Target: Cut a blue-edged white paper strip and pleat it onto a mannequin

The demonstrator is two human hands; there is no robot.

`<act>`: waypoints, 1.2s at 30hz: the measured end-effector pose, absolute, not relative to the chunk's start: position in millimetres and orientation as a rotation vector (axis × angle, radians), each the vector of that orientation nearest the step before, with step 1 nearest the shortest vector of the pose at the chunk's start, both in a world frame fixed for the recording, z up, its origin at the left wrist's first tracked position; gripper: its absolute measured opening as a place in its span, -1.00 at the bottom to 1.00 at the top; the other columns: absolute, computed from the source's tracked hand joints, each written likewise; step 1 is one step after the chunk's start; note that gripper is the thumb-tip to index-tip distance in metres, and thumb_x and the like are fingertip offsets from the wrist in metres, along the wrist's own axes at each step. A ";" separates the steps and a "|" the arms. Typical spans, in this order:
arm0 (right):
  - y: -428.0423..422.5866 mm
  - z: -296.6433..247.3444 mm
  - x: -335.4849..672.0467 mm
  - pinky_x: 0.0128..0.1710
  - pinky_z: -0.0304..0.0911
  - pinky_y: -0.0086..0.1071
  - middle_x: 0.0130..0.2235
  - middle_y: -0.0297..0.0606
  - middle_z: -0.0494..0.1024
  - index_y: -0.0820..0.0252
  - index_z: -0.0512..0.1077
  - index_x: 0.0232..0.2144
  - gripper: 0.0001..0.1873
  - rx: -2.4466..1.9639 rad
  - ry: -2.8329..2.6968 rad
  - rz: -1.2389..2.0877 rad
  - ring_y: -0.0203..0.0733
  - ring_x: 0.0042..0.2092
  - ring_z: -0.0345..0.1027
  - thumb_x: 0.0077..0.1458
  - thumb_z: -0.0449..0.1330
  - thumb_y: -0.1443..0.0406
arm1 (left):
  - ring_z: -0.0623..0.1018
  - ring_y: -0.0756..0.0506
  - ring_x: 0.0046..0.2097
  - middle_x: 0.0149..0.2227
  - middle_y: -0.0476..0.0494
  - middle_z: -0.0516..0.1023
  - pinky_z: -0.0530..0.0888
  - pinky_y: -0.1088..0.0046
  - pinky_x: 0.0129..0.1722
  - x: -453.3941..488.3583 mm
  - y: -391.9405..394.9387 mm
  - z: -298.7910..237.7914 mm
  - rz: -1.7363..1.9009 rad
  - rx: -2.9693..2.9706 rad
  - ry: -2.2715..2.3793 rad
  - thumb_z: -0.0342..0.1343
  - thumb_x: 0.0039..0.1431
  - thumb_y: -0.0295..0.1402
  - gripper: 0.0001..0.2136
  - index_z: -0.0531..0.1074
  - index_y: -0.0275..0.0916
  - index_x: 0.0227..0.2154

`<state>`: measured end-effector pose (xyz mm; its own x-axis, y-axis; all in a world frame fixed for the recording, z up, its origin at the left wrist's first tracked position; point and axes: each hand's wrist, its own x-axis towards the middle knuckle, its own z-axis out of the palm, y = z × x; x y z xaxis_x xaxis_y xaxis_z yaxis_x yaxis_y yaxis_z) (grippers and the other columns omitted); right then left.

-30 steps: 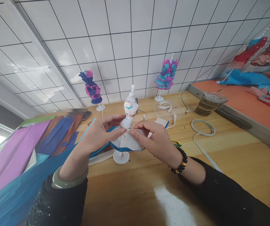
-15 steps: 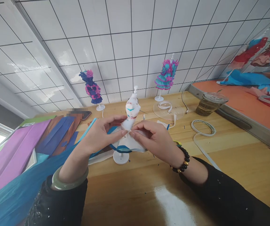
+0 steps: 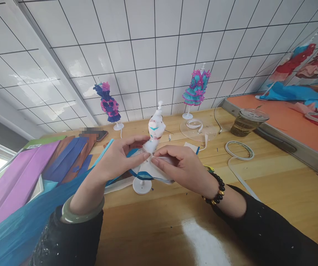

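Note:
A small white mannequin [image 3: 156, 127] stands on a round white base [image 3: 142, 186] on the wooden table [image 3: 272, 184]. A white paper skirt with a blue edge [image 3: 148, 172] is wrapped round its waist. My left hand [image 3: 120, 157] pinches the skirt paper at the waist from the left. My right hand [image 3: 182, 166] pinches the same paper from the right, fingertips almost meeting those of the left. Both hands are closed on the paper.
Purple, blue and brown paper sheets [image 3: 23, 177] lie at the left. Two dressed mannequins [image 3: 107, 103] [image 3: 196, 88] stand by the tiled wall. Tape rolls [image 3: 239, 149], a clear disc [image 3: 198, 129], a cup of liquid [image 3: 247, 122] and an orange board [image 3: 292, 122] are at the right.
The mannequin has tilted and shifted slightly left. My right hand's fingers have curled tighter onto the skirt paper at the waist; the left hand stays put.

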<state>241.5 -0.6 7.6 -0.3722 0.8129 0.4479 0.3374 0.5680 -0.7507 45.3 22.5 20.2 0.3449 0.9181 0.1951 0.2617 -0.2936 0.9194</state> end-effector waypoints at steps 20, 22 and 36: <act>2.3 5.3 241.6 -0.56 0.11 -0.50 -0.51 -0.38 0.47 0.19 0.44 -0.45 -0.84 -1.053 -1.835 0.730 -0.39 -0.52 0.21 0.06 0.19 0.21 | 0.46 -0.26 0.03 -0.01 -0.19 0.51 0.42 0.17 0.00 46.7 22.3 21.4 0.936 1.737 0.984 0.27 -0.04 -0.32 -0.59 0.45 -0.20 -0.06; 2.8 5.1 241.4 -0.56 0.11 -0.50 -0.51 -0.39 0.47 0.19 0.44 -0.45 -0.85 -1.058 -1.823 0.742 -0.39 -0.53 0.20 0.05 0.20 0.22 | 0.46 -0.26 0.03 -0.01 -0.18 0.52 0.42 0.17 0.00 46.6 22.1 21.2 0.939 1.737 0.982 0.26 -0.03 -0.31 -0.60 0.46 -0.19 -0.07; 3.1 0.7 240.0 -0.56 0.13 -0.48 -0.50 -0.37 0.47 0.19 0.41 -0.45 -0.78 -1.078 -1.832 0.738 -0.37 -0.51 0.23 0.06 0.19 0.15 | 0.50 -0.25 -0.01 -0.09 -0.13 0.57 0.47 0.22 -0.05 51.5 20.0 19.4 0.987 1.719 1.045 0.31 -0.11 -0.28 -0.62 0.51 -0.14 -0.14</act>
<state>240.0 3.1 0.7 -0.2543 0.8904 0.3776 0.3803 0.4510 -0.8075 51.5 20.0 19.4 0.3331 0.9251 0.1824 0.2345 -0.2686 0.9343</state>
